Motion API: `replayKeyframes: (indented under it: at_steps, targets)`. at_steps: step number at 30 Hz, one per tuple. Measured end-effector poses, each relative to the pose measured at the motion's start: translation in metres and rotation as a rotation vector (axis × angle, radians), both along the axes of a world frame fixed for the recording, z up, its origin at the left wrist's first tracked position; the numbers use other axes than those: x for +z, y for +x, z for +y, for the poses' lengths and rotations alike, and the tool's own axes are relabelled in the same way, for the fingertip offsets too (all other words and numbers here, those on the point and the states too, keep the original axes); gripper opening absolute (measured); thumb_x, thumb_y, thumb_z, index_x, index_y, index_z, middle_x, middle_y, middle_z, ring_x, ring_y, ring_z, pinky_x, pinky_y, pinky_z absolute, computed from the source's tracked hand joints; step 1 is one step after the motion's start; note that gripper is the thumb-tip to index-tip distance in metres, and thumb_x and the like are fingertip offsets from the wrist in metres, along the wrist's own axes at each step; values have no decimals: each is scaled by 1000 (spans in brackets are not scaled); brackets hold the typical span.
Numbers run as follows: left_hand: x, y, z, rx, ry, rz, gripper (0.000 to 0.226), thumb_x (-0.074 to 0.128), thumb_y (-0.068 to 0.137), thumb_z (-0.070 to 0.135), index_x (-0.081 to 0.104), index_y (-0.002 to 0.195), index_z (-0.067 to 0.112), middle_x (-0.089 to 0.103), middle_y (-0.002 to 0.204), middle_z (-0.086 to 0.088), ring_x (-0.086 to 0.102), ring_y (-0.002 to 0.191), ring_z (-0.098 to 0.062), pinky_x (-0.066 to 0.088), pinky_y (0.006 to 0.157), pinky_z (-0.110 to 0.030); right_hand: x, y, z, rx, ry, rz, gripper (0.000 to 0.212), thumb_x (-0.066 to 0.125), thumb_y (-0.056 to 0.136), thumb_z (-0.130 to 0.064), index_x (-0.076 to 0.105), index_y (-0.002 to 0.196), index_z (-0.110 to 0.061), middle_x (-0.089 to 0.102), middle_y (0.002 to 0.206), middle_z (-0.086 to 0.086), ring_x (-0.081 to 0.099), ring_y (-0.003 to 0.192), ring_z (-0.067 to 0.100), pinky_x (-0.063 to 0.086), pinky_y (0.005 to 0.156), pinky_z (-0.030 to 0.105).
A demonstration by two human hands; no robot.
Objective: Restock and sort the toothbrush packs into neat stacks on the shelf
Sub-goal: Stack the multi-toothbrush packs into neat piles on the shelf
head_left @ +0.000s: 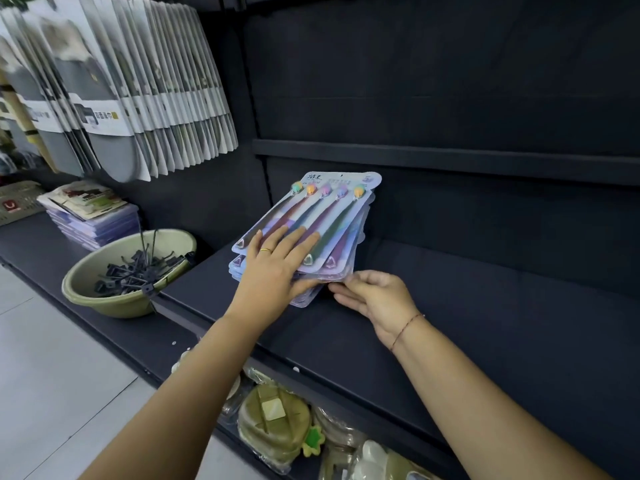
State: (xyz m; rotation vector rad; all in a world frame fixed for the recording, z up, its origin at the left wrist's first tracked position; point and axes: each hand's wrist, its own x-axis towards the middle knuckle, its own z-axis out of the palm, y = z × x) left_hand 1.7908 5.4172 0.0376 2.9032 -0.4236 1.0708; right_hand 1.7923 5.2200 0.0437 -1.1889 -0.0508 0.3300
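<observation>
- The toothbrush packs (332, 209) lie in one uneven stack on the dark shelf (485, 323), towards its left end, with the brush heads pointing far and the handles near.
- The left hand (277, 261) lies flat on the top pack, fingers straight and spread, pressing down on the handle end.
- The right hand (377, 299) is at the stack's near right corner, where its thumb and curled fingertips pinch the edges of the lower packs.
- The lower packs jut out to the near and right of the top one.
- To the left, a green basin (104, 299) holds black hooks (135, 271).
- Grey and white carded goods (138, 81) hang in a row at far left.
</observation>
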Motion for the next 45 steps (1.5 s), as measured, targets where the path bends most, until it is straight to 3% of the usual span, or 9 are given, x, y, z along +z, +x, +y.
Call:
replayKeyframes:
  at_steps: [7, 12, 18, 21, 25, 32, 38, 41, 45]
  targets:
    - [13, 4, 16, -28, -90, 4, 69, 42, 91, 60, 57, 133, 7, 63, 128, -14, 59, 118, -37, 47, 101, -48, 20, -6, -66, -27, 40, 33, 13, 54, 97, -7, 52, 85, -5, 71, 103, 23, 73, 90, 30, 61, 73, 34]
    - [-6, 3, 16, -37, -23, 106, 76, 28, 95, 67, 53, 138, 11, 58, 136, -12, 50, 129, -36, 36, 110, -47, 16, -10, -69, 34, -174, 142, 40, 64, 93, -32, 55, 120, -4, 69, 104, 15, 74, 75, 22, 58, 55, 27]
    - [-10, -1, 19, 62, -33, 203, 78, 34, 86, 69, 51, 141, 17, 55, 140, -10, 47, 132, -40, 33, 111, -52, 26, -31, -86, -217, -260, 46, 10, 53, 97, -9, 60, 101, -5, 65, 79, 11, 60, 44, 11, 46, 39, 20]
    - [-4, -7, 9, 143, -24, 299, 86, 39, 78, 74, 43, 147, 23, 44, 150, -6, 34, 142, -37, 18, 116, -54, 19, -57, -130, -327, -282, -21, 13, 52, 99, -10, 61, 106, -3, 67, 92, 18, 61, 48, 14, 51, 44, 23]
    - [26, -22, -30, 300, 7, 573, 105, 52, 76, 78, 8, 157, 28, 3, 165, 1, -6, 151, -22, -11, 117, -51, 13, -91, -172, -352, -327, -52, 15, 52, 100, -15, 62, 108, -6, 69, 98, 23, 64, 56, 16, 54, 50, 26]
    - [71, -65, -207, -235, -219, 441, 100, 22, 71, 84, 27, 153, 27, 23, 161, 5, 11, 150, -14, 2, 122, -39, 49, -154, -252, -496, -312, -221, 10, 52, 99, -11, 61, 101, -10, 66, 91, 24, 63, 54, 18, 54, 49, 28]
    - [74, -92, -387, -636, -205, 519, 92, 20, 79, 82, 12, 156, 33, 10, 162, 15, -2, 149, -3, -6, 121, -27, 87, -218, -390, -807, -332, -265, 13, 53, 99, -14, 55, 112, -12, 64, 75, 18, 61, 50, 17, 53, 48, 25]
    - [66, -96, -464, -702, -128, 585, 86, 22, 86, 77, 7, 157, 31, 2, 163, 11, -6, 150, -6, -7, 121, -29, 98, -248, -453, -973, -312, -211, 36, 53, 99, -15, 35, 129, -24, 59, 65, 17, 58, 45, 14, 51, 46, 22]
    - [46, -98, -529, -675, 45, 670, 73, 29, 96, 63, 6, 156, 30, -3, 164, 5, -9, 150, -11, -6, 121, -33, 104, -261, -519, -1048, -228, -86, 63, 51, 100, -11, 17, 152, -5, 64, 103, 23, 61, 44, 11, 52, 46, 19]
